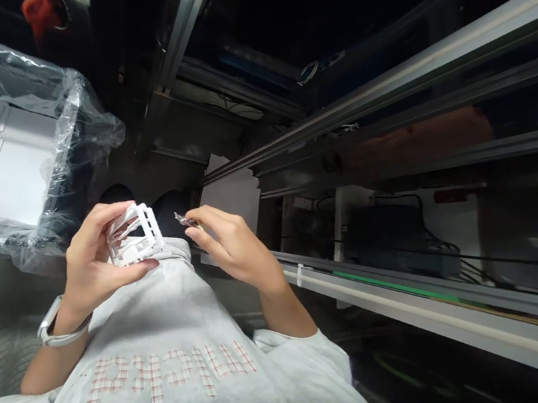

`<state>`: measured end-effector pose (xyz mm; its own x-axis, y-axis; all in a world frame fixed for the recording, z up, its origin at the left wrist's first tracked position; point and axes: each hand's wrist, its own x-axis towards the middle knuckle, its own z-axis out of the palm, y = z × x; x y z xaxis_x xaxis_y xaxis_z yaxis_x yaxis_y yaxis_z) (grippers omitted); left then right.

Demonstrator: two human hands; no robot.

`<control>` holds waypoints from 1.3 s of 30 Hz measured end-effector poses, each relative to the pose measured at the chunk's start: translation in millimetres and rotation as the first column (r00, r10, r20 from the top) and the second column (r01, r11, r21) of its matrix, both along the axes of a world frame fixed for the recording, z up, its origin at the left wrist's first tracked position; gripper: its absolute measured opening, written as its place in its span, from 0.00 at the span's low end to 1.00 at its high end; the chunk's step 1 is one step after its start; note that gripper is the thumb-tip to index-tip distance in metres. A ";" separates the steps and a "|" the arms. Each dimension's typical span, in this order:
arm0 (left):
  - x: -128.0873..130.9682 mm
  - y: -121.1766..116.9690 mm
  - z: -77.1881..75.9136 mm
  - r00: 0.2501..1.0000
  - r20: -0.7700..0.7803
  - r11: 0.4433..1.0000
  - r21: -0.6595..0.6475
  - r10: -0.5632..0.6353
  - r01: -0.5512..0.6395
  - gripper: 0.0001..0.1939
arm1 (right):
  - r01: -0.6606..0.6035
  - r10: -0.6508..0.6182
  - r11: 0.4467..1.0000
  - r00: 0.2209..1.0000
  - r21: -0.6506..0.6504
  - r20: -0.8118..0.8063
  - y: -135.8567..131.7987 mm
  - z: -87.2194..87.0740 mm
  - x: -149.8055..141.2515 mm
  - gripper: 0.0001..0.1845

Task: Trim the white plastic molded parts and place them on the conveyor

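My left hand (99, 254) is closed around a white plastic frame (136, 238) with open slots, holding it in front of my waist. Just to the right, my right hand (224, 238) pinches a small shiny metal piece (186, 221) between thumb and fingertips. A short gap separates the metal piece from the white frame. What exactly the metal piece is cannot be made out.
At the upper left stands a box lined with clear plastic (82, 101), with rows of thin white parts on a white sheet (32, 156). Long metal rails (382, 77) of a rack run along the right. White sheets (240, 195) lie below, and a red object (40, 12) shows at the top.
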<state>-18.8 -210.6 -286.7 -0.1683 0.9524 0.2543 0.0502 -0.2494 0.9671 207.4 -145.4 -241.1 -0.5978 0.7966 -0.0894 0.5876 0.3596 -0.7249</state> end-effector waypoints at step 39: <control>8.7 -0.6 -5.7 0.731 -0.459 0.808 0.550 0.505 -0.213 0.31 | 0.213 -0.226 0.713 0.972 0.668 -0.068 -47.8 37.4 -13.4 0.15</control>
<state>-10.1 -211.3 -292.4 -0.1609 0.6071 0.7782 0.7164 -0.4705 0.5151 194.0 -193.2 -203.7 -0.4020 0.7629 0.5063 0.7219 0.6042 -0.3373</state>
